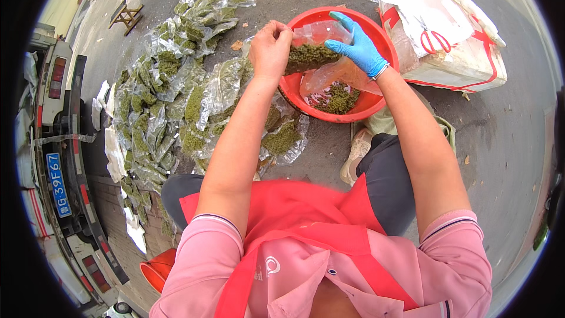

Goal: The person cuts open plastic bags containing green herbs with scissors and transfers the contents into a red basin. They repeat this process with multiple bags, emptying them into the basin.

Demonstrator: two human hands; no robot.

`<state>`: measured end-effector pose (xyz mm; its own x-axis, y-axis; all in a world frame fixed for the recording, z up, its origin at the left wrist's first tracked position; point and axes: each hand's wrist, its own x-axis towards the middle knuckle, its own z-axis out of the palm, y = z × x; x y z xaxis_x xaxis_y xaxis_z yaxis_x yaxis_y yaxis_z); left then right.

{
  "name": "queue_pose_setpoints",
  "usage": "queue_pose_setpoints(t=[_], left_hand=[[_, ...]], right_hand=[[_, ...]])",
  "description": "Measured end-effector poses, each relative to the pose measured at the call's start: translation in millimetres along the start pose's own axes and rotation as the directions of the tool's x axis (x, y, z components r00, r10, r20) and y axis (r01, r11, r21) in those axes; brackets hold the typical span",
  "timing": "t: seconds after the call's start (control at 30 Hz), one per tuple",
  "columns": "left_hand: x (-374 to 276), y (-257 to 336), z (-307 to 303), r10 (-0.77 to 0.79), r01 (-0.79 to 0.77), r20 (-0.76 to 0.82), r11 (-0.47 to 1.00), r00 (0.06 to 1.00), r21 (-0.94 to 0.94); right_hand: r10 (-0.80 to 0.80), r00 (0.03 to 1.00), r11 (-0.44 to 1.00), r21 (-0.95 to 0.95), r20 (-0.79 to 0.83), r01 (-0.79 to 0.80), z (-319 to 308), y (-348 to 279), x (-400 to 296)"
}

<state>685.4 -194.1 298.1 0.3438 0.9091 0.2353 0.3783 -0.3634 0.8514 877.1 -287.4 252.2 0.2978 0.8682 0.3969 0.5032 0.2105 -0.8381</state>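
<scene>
A clear plastic bag (324, 31) holding a clump of small green berries (311, 56), which look like green peppercorns, is stretched between my hands. My bare left hand (271, 46) pinches its left end between thumb and fingers. The other end lies in my right hand (361, 47), in a blue glove, with the thumb and fingers spread around it. Below both hands stands a round red plastic basin (384, 39). Loose green berries (337, 99) lie in its bottom, and clear film (324, 81) hangs over them.
A heap of clear bags with green berries (167, 66) covers the ground to the left. Red-handled scissors (435, 40) rest on a white foam box (459, 68) at right. A small wooden stool (127, 17), a red bucket (159, 269) and a truck's rear (77, 154) are leftward.
</scene>
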Motion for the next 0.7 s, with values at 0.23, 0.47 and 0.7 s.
queue_pose_setpoints(t=[0.23, 0.47, 0.7], left_hand=[[-27.5, 5.0, 44.0, 0.296, -0.34, 0.218, 0.919, 0.93, 0.199], [-16.1, 5.1, 47.9, 0.686, -0.75, 0.352, 0.444, 0.637, 0.491], [-36.6, 3.1, 50.2, 0.852, -0.891, 0.265, 0.408, 0.45, 0.2]], right_hand=[[0.225, 0.971, 0.96, 0.151, 0.08, -0.234, -26.1, 2.7, -12.8], [0.362, 0.931, 0.928, 0.072, 0.042, -0.364, -29.1, 23.0, -1.8], [0.557, 0.8, 0.735, -0.316, -0.223, -0.6, -43.2, 92.3, 1.7]])
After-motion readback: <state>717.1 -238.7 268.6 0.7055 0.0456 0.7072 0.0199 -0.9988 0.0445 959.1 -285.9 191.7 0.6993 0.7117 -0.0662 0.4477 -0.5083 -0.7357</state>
